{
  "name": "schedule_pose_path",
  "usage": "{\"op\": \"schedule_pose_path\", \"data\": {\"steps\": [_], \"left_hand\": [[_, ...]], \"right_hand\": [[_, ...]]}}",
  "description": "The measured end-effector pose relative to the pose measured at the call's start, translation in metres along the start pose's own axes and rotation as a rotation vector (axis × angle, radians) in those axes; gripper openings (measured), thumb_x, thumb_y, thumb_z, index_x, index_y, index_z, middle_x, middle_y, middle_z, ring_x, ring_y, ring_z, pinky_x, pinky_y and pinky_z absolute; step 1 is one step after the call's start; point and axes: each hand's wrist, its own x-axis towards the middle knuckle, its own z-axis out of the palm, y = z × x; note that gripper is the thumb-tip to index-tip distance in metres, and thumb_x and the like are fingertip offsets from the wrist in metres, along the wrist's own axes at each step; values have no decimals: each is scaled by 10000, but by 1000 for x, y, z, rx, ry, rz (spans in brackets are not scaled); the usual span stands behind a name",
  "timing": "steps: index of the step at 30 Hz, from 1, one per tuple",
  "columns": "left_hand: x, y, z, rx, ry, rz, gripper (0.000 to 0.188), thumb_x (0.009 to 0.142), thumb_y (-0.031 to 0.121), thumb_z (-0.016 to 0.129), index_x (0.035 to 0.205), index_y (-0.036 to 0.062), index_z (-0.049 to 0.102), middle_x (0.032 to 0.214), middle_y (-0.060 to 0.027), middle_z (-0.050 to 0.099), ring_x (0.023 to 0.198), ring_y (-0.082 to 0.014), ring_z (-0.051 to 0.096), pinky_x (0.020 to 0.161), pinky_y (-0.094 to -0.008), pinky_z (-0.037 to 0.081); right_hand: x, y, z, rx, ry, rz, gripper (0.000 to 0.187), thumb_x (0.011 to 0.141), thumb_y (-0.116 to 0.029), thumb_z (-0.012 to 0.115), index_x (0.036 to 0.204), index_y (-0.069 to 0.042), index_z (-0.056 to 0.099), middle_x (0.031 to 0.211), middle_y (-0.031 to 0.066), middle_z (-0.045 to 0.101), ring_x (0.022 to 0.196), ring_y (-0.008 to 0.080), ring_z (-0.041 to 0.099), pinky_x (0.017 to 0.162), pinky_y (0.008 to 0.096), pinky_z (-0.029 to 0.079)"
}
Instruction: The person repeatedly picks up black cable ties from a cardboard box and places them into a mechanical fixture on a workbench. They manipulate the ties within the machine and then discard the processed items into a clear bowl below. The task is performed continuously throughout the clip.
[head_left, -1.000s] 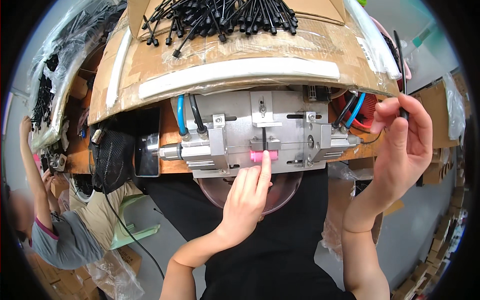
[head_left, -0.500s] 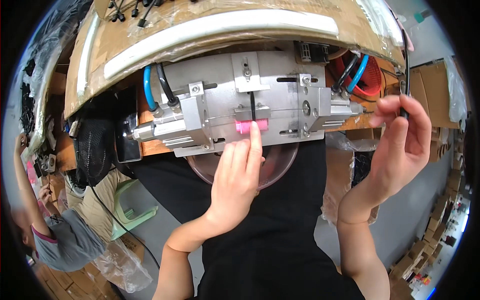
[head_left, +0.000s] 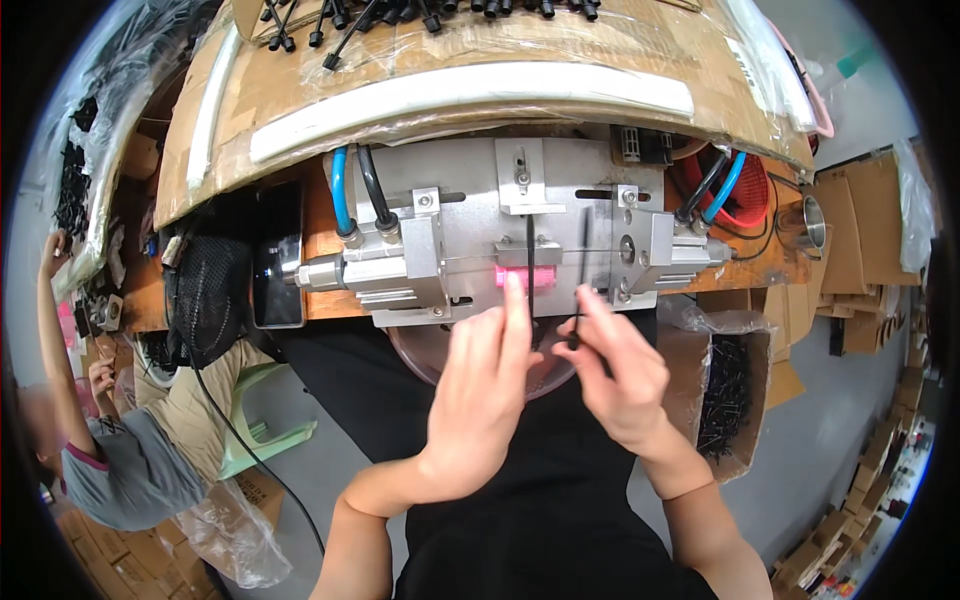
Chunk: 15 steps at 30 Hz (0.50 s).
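My left hand reaches over the metal fixture, index finger stretched onto a pink block at its front middle. Beside that finger a slim black rod lies across the block, its far end at a small metal bracket. The rod's near end is close to my left thumb; whether the thumb touches it is unclear. My right hand pinches a second black rod, thicker at its near end and blurred toward its far tip, pointing away from me over the plate.
Metal cylinders with blue and black hoses flank the fixture. A bowl sits beneath its front edge. More black rods lie on the cardboard-covered shelf and in an open box at right. Another person sits at left.
My right hand has come in from the far right with its rod, beside my left hand. My left index finger has shifted left off the first rod. The view has tilted slightly.
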Motion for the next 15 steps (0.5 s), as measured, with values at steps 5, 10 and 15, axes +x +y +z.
{"op": "schedule_pose_path", "data": {"steps": [5,10,15], "left_hand": [[-8,-7,-27,-33,76,-82,750,700,-59,746,1389,-70,449,1039,-142,551,902,-292,533,781,-382,470],[-9,-13,-29,-45,62,-97,734,706,-51,746,1382,-67,460,1038,-135,551,902,-290,534,791,-380,468],[25,-21,-46,-52,127,-55,747,695,-90,742,1392,60,519,970,-101,547,857,-249,546,793,-348,471]], "right_hand": [[-4,7,22,-6,-87,-41,654,682,113,745,1303,81,541,750,104,593,644,221,565,588,342,477],[0,10,29,-7,-113,-48,677,703,88,748,1340,53,522,693,78,542,620,203,523,583,341,456],[16,-2,6,-68,-214,-49,638,696,9,785,1293,41,560,741,73,578,630,230,528,591,341,466]]}}
